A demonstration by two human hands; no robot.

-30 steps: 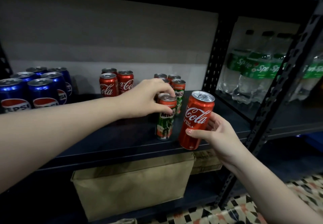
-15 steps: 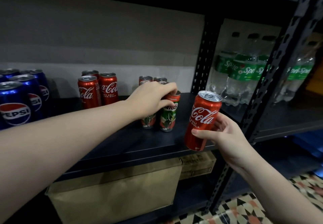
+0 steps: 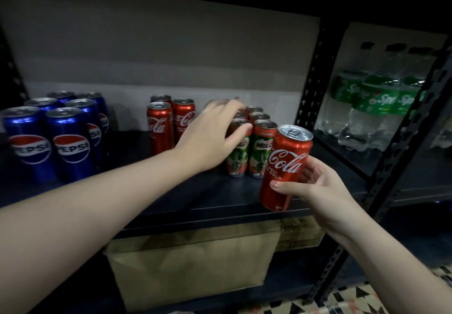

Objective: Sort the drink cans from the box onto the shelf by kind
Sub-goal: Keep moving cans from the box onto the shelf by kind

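On the dark shelf, several blue Pepsi cans stand at the left. Three red Coca-Cola cans stand in the middle. To their right is a cluster of green Milo cans. My left hand reaches over the Milo cluster with fingers spread; its thumb touches the top of the front-left Milo can. My right hand grips another red Coca-Cola can upright, just in front of the shelf edge and right of the Milo cans.
A brown cardboard box sits on the lower shelf under the cans. A black perforated post divides off the right bay, where wrapped Sprite bottles stand. Patterned floor tiles show at bottom right.
My left hand carried a Milo can back to the Milo cluster, stood it there and loosened its fingers. The right hand kept holding the Coca-Cola can in about the same place.
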